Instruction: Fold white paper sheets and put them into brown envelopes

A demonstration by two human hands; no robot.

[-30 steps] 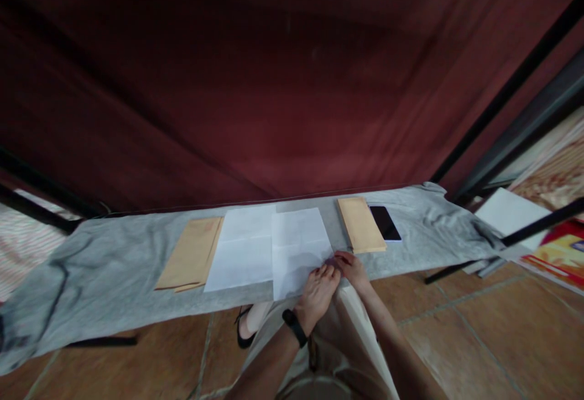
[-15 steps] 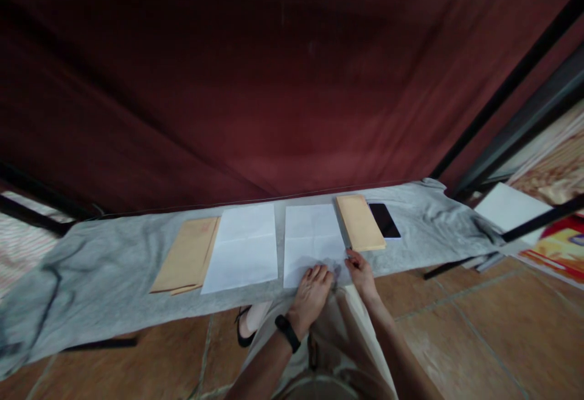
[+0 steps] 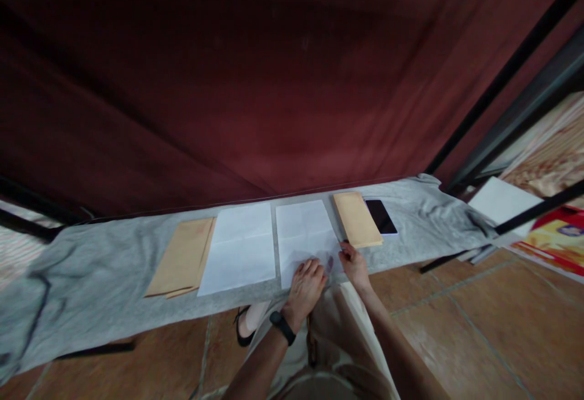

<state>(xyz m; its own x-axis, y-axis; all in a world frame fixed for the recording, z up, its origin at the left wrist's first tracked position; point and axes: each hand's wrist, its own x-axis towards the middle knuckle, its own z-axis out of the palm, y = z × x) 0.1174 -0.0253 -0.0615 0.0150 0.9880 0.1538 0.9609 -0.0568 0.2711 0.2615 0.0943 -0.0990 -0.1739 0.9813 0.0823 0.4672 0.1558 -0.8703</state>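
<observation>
I see a dark red curtain [image 3: 255, 83] hanging behind the grey cloth [image 3: 100, 266]. At the cloth's middle lies a plain white sheet [image 3: 239, 248]; the creased sheet [image 3: 303, 229] lies just right of it, at the cloth's near edge. Brown envelopes [image 3: 182, 257] sit left of centre on the cloth, an envelope stack [image 3: 356, 219] right of centre. My left hand [image 3: 306, 283] lies flat and released on the creased sheet. My right hand [image 3: 354, 266] touches its near right corner; I cannot tell whether it pinches. A phone [image 3: 381, 216] lies further right on the cloth.
</observation>
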